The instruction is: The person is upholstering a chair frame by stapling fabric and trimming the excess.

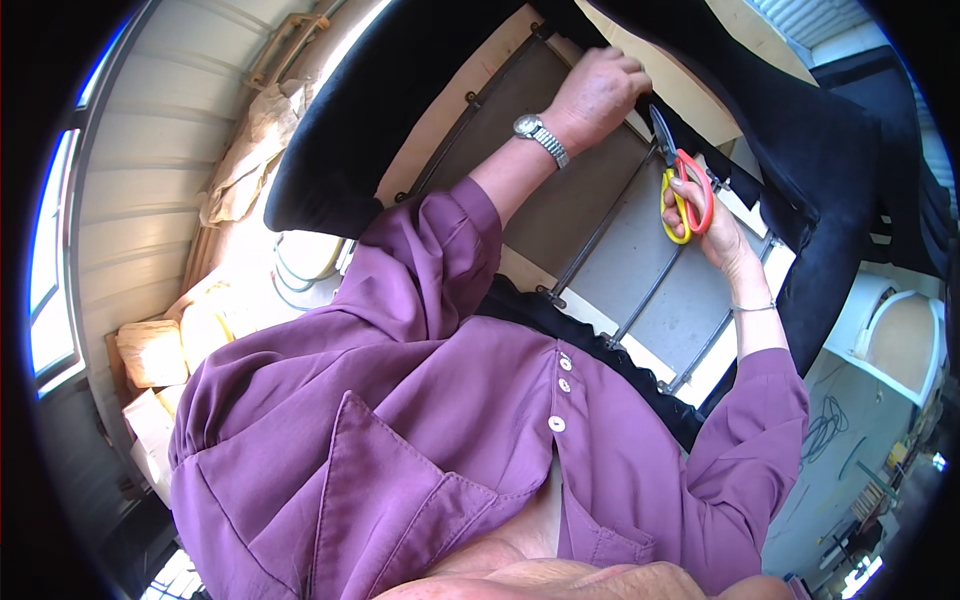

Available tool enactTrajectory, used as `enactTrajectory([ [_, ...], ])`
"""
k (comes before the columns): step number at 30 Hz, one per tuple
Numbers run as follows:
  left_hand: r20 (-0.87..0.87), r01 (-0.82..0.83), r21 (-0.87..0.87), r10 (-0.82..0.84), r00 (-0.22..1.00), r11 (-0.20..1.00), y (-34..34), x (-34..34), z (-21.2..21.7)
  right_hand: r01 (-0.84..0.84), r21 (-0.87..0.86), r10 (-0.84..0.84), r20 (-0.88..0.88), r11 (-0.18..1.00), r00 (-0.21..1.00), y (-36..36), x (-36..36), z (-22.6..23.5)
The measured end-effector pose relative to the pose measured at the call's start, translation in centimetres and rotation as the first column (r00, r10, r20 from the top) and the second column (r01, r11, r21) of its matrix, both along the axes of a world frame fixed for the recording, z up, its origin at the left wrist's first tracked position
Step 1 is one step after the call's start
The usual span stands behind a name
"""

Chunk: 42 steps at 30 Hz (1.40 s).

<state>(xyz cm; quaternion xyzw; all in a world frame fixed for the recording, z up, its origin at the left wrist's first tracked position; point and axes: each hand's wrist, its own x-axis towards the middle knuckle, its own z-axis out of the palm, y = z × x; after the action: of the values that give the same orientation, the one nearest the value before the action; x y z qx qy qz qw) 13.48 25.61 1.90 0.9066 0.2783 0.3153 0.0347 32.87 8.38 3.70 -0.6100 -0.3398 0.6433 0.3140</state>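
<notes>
My left hand [598, 90] pinches the black fabric [790, 130] down at the far edge of the frame [600, 225], keeping it taut, while my right hand [712, 228] closes around the scissors [682, 190], blades pointing at that edge.

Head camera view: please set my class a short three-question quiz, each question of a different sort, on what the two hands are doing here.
1. True or false: the right hand holds scissors with red and yellow handles.
2. Which wrist wears the metal wristwatch? A left, B right, C neither.
3. Fill in: the left hand presses on the upper edge of the grey ____, bordered by black fabric.

Key
1. True; the blades point up toward the left hand.
2. A; the right wrist shows only a thin bracelet.
3. Panel.
</notes>
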Motion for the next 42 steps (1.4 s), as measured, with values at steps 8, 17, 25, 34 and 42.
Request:
enactTrajectory([
  [8,-0.182,-0.141,0.299,0.202,0.962,0.944,1.1,-0.7,0.4,0.029,0.003,-0.029,-0.09,1.0,0.996,-0.2,0.5,-0.4],
  [17,-0.184,-0.089,0.271,0.142,0.973,0.959,1.8,-0.2,-0.9,0.075,0.011,-0.073,-0.126,0.997,0.989,-0.6,0.6,0.4],
  [25,-0.175,-0.084,0.2,0.12,0.977,0.976,0.8,-0.9,-1.4,-0.21,-0.008,0.208,-0.07,0.978,0.976,-0.7,0.3,1.1],
  [34,-0.011,-0.11,0.205,0.114,0.993,0.973,0.3,-0.9,-1.8,-0.155,0.027,0.157,-0.067,0.988,0.985,0.4,-0.1,0.5],
  [42,0.018,-0.11,0.211,0.109,0.994,0.971,0.3,-0.7,-1.9,-0.107,0.037,0.108,-0.031,0.994,0.994,1.6,-1.2,0.1],
])
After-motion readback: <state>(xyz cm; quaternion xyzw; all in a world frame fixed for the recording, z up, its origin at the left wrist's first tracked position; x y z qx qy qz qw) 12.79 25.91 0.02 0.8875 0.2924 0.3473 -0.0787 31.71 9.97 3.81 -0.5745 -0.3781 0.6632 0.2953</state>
